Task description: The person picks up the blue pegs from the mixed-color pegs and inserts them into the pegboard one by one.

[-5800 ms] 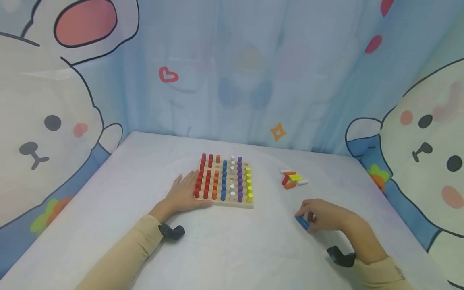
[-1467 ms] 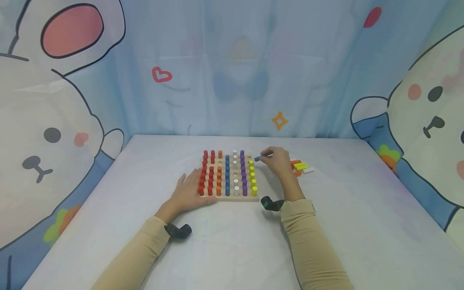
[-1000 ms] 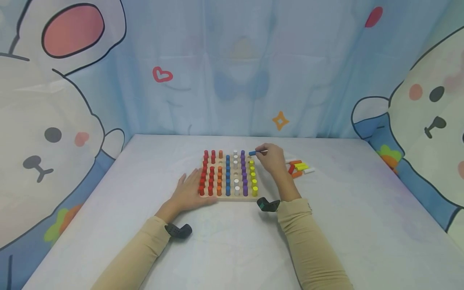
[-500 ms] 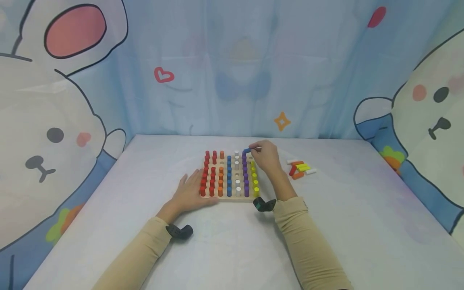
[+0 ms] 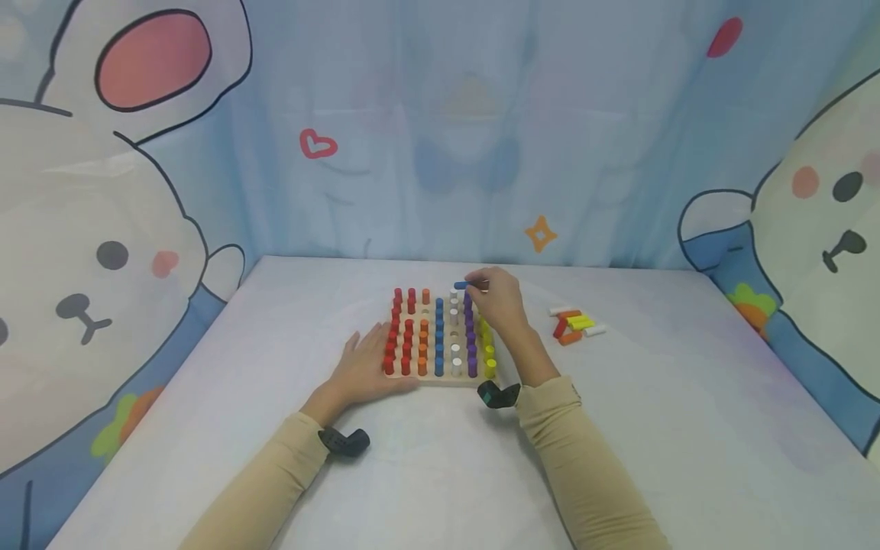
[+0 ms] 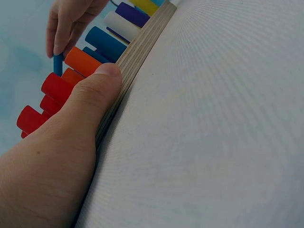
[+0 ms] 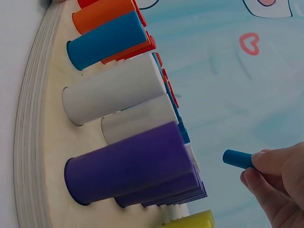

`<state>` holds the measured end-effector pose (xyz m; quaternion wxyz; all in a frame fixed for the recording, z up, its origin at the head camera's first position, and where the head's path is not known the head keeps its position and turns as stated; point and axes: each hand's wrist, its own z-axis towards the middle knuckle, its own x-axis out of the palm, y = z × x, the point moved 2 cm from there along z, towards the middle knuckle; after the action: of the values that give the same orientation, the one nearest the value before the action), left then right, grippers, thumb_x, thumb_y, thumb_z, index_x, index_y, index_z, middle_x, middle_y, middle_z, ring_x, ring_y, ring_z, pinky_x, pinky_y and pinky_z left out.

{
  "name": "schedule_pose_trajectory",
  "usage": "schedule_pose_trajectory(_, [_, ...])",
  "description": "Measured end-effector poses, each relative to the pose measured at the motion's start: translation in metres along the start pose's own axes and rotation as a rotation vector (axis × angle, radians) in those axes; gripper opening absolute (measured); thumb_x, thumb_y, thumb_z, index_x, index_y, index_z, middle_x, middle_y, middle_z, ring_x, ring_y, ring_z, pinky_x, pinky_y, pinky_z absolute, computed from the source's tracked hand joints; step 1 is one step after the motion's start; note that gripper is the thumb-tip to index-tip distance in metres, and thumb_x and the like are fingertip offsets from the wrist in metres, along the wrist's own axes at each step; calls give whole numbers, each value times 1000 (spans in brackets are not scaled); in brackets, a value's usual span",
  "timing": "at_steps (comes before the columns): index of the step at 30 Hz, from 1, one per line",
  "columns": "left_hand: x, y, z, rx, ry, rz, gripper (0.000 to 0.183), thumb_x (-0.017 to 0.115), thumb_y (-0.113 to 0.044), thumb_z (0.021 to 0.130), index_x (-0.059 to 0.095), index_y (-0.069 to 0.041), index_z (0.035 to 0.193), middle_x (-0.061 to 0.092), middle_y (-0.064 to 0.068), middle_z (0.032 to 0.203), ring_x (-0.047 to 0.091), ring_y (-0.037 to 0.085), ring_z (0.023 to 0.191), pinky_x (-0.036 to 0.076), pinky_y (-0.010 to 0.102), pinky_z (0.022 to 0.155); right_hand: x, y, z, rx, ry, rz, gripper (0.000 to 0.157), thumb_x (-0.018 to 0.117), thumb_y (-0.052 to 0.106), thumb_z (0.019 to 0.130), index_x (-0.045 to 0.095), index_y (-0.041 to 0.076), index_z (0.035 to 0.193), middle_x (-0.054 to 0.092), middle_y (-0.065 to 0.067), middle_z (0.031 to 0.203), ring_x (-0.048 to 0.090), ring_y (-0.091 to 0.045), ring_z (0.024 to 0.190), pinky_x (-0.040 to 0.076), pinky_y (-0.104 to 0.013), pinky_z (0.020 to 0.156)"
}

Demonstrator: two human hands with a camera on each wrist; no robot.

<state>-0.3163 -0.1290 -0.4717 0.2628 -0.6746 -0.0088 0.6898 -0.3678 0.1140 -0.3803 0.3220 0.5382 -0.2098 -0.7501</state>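
A wooden pegboard [image 5: 450,381] stands on the table with upright pegs in red, orange, blue, white, purple and yellow columns. Along its left side lies my left hand [image 5: 363,370], fingers extended, the thumb at the front edge. My right hand [image 5: 500,302] pinches a blue peg [image 5: 460,286] between thumb and fingers, above the board's back edge near the white and purple columns. In the right wrist view this blue peg [image 7: 237,158] lies tilted, one end sticking out from the fingertips. Bare holes show in the orange and white columns. The right hand hides part of the yellow column.
Right of the board lies a loose pile of pegs: a red peg [image 5: 560,328], orange ones, yellow ones [image 5: 580,322] and white ones [image 5: 596,330]. A patterned curtain [image 5: 467,153] hangs behind the white table [image 5: 426,473].
The right hand first gripped the blue peg low at the table's right, then carried it to the board's back right corner. Since then it has moved left over the back rows. Left hand stays put.
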Motion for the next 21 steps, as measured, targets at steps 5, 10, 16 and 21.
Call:
schedule_pose_trajectory(5, [-1,-1,-1,0,10,3,119,49,-85,69,12,-10,153,20,7,159,14,24,148,5,53,119,0,3,-2,-13,-20,-29,19,63,13,91,68,5,107,65,-12,113,65,-28,105,54,-36,90])
schedule_pose_trajectory(10, [-1,-1,-2,-3,8,13,118,49,-84,69,12,-10,153,20,7,159,13,24,148,6,53,119,2,5,-2,-15,-13,-58,20,64,15,91,69,7,108,66,-10,111,65,-26,104,54,-35,89])
schedule_pose_trajectory(16, [0,-1,0,1,17,16,119,47,-86,68,10,-11,154,19,6,160,13,23,148,5,53,119,2,2,-1,-26,-35,-88,19,65,15,90,70,7,106,68,-9,107,66,-25,102,54,-35,88])
schedule_pose_trajectory(21, [-1,0,1,-4,11,16,118,48,-85,69,11,-12,154,20,6,159,13,23,148,6,53,119,3,4,-1,-39,-31,-91,18,65,14,90,70,7,105,68,-10,107,67,-26,101,55,-35,86])
